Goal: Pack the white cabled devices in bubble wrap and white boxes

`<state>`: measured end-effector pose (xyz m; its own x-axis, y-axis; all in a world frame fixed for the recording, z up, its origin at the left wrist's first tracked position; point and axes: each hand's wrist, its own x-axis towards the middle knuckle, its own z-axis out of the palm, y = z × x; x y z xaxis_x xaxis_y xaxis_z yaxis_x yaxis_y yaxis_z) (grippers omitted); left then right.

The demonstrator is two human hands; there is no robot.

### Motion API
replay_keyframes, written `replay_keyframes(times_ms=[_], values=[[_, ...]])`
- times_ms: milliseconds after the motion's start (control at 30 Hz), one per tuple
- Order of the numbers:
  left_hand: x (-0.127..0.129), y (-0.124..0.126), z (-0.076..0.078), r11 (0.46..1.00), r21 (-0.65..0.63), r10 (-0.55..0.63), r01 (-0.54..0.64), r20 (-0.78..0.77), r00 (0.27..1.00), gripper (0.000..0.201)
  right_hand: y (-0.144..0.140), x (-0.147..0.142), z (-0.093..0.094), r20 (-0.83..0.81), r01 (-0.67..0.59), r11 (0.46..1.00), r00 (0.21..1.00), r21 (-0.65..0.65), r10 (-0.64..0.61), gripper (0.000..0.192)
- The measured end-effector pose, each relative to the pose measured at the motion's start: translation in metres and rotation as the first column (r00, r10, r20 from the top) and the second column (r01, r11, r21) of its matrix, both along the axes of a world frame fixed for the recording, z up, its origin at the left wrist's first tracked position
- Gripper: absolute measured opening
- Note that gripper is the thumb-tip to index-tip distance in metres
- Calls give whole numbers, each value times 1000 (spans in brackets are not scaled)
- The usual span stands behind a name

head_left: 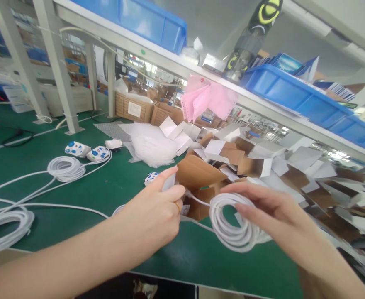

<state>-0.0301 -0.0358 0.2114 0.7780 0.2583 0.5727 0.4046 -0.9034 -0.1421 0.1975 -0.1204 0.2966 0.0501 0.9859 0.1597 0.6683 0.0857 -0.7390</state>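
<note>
While the green bench (86,182) fills much of the lower frame, a white shelf (123,41) slants above it, from the upper left down to the right edge. A big heap of boxes (251,164), white and brown, spreads over the right side. Blue bins (294,93) sit on the shelf, at the top and at the upper right. One open box (201,172) is in the middle of the frame, just past the hands. Pink cloth (210,99) hangs from the shelf near the top middle, and a white bag (153,143) lies left of the box.

The left hand (162,203), in the middle, is closed on a white block (169,181) that it partly hides. The right hand (269,207), right of the middle, grips a coil (220,226) of white cord with its thumb and fingers. Cord runs from it toward the left hand. Two more coils (66,166) lie at the left. Two spotted blocks (77,149), white with blue, sit beside the upper one. A gold ring (178,206) is on a left finger.
</note>
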Motion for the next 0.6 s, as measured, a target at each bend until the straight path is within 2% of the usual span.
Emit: replay_keyframes(times_ms=[67, 100, 167, 233, 333, 400, 500, 567, 600], values=[[1, 2, 17, 991, 135, 7, 0, -52, 999, 29, 6, 8, 12, -216, 52, 992, 974, -114, -75, 35], [1, 3, 25, 977, 215, 19, -1, -84, 996, 27, 9, 12, 17, -288, 75, 991, 952, -114, -105, 37], [3, 6, 37, 948, 317, 49, -12, -108, 993, 26, 15, 20, 24, -374, 107, 994, 921, -25, -109, 34], [8, 11, 48, 942, 336, 53, -14, -106, 993, 25, 22, 25, 30, -398, 151, 980, 913, 131, -87, 27], [20, 20, 63, 943, 332, 68, -30, -104, 992, 25, 31, 30, 42, -332, 212, 927, 937, 309, -104, 24], [28, 26, 72, 943, 328, 97, -54, -116, 989, 25, 33, 34, 50, -255, 204, 915, 960, 348, -118, 28], [39, 30, 75, 956, 286, 99, -59, -129, 987, 25, 33, 39, 54, -190, 99, 968, 980, 231, -54, 35], [45, 31, 64, 967, 254, 67, -32, -133, 989, 23, 32, 39, 43, -94, -15, 993, 995, 120, 26, 34], [48, 31, 54, 972, 236, 43, -9, -140, 989, 22, 31, 37, 32, -13, -80, 994, 997, 72, 82, 31]])
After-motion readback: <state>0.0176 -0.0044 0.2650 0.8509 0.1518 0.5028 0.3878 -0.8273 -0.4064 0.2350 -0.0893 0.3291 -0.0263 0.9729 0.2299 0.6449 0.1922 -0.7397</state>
